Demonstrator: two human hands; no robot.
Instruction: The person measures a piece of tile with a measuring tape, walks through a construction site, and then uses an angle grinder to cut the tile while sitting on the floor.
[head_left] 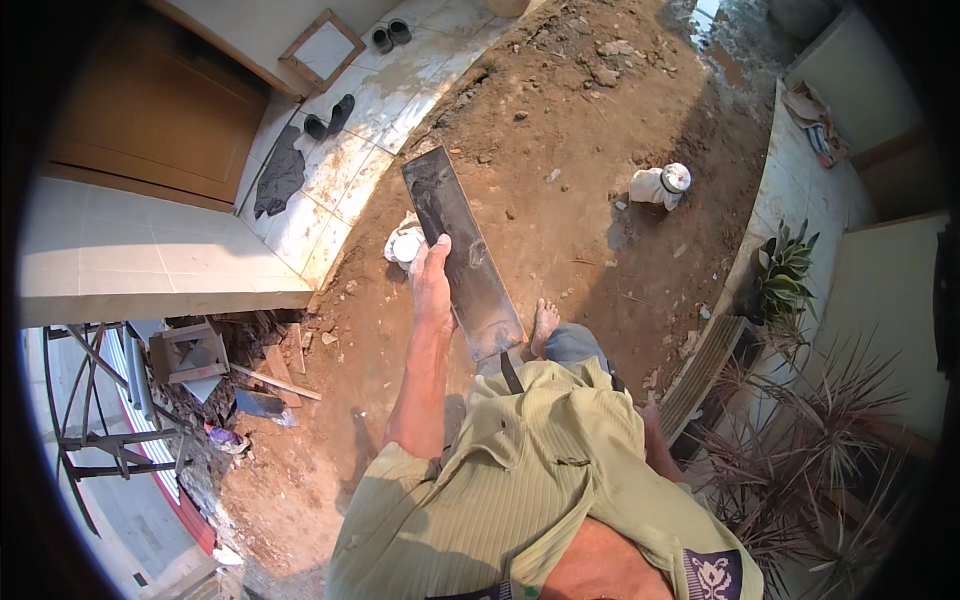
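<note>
Gripping a dark board (472, 275), left hand (432, 284) beyond a shirt (500, 460) with motif patch (712, 576)

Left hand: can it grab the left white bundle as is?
Probably not: the left hand is holding the dark board, so its grip is taken. The bundle looks partly hidden behind that hand, though much of it shows uncovered.

1. Home, outdoor yd.: bare soil (560, 150) w/ scattered stones (605, 76).
2. L. side: tiled porch (350, 190), brown wooden door (150, 110), footwear (399, 30).
3. R. side: leafy plant (787, 275) nr. pale wall (885, 320).
</note>
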